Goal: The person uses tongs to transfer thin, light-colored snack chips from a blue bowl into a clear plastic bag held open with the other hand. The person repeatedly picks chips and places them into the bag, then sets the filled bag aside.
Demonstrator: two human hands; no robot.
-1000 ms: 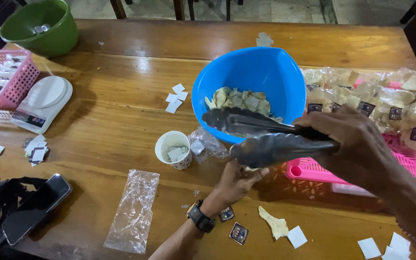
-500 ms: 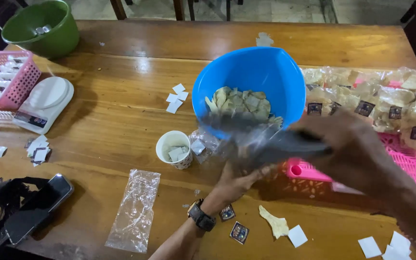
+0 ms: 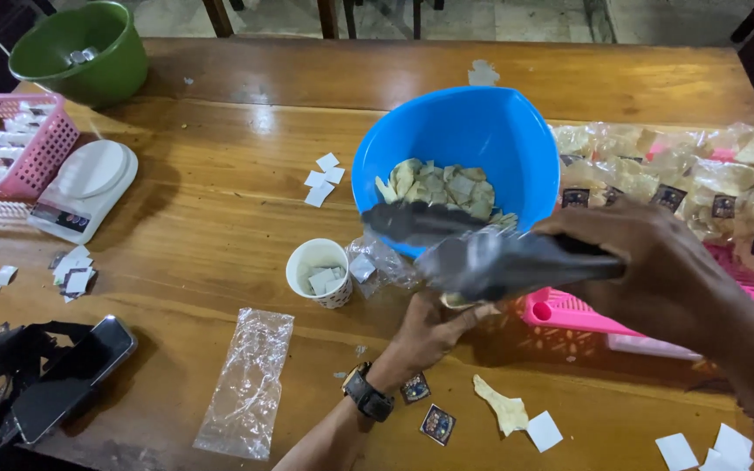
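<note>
My right hand [image 3: 656,262] grips a pair of black tongs [image 3: 473,249] that point left across the near rim of a blue bowl [image 3: 455,105]. The bowl holds pale chips [image 3: 438,183]. My left hand [image 3: 434,327], with a black watch on the wrist, reaches up under the tongs. Its fingers curl on a crinkled clear plastic bag [image 3: 381,262] beside the bowl. What sits between the tong tips is blurred.
A white paper cup [image 3: 318,272] of paper slips stands left of the bag. An empty clear bag [image 3: 248,384], a phone [image 3: 67,375], a white scale [image 3: 85,187], a pink basket [image 3: 23,148] and a green bowl [image 3: 80,52] lie to the left. Packed chip bags [image 3: 700,183] fill a pink tray [image 3: 569,318] on the right. A loose chip [image 3: 499,406] and stickers [image 3: 436,425] lie near the front edge.
The tongs moved fast over the bowl's near rim and ended almost where they began. My left hand stayed under them.
</note>
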